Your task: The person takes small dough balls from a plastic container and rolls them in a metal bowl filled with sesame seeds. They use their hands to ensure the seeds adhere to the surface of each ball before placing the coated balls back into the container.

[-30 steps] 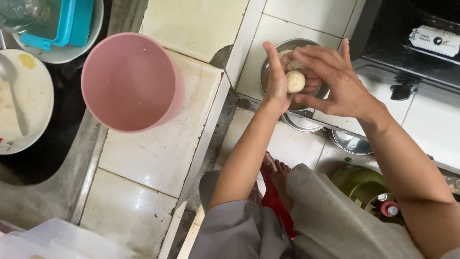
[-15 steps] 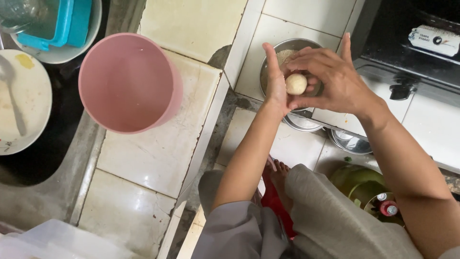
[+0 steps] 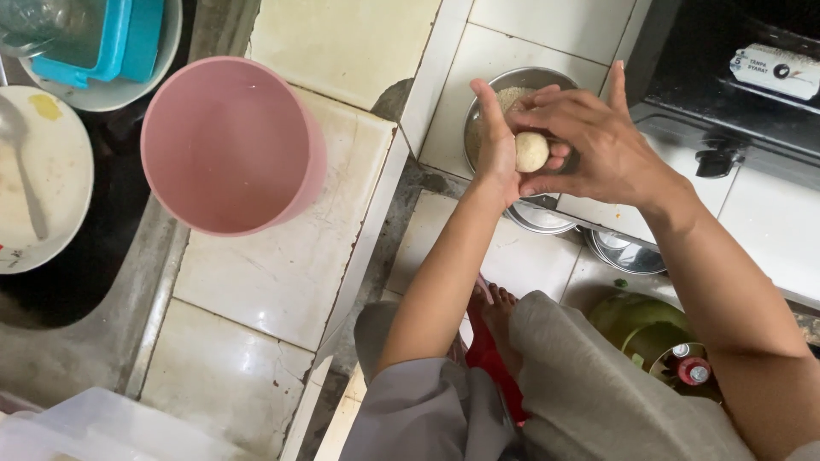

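A pale round ball of dough (image 3: 531, 151) sits between my two palms, above a steel bowl (image 3: 487, 102) with light crumbs in it. My left hand (image 3: 494, 145) cups the ball from the left, thumb pointing up. My right hand (image 3: 598, 141) covers it from the right, fingers curled over the top. Both hands hover over the white tiled counter beside the stove.
A large pink plastic cup (image 3: 226, 145) stands on the tiles to the left. A sink (image 3: 51, 290) holds a white plate with a spoon (image 3: 26, 188) and blue containers (image 3: 102, 38). A black stove (image 3: 735, 77) is at the right; steel lids (image 3: 628, 252) and a green gas cylinder (image 3: 645, 329) lie below.
My right hand's fingers have shifted over the dough ball while both hands stay above the bowl. The view has drifted slightly.
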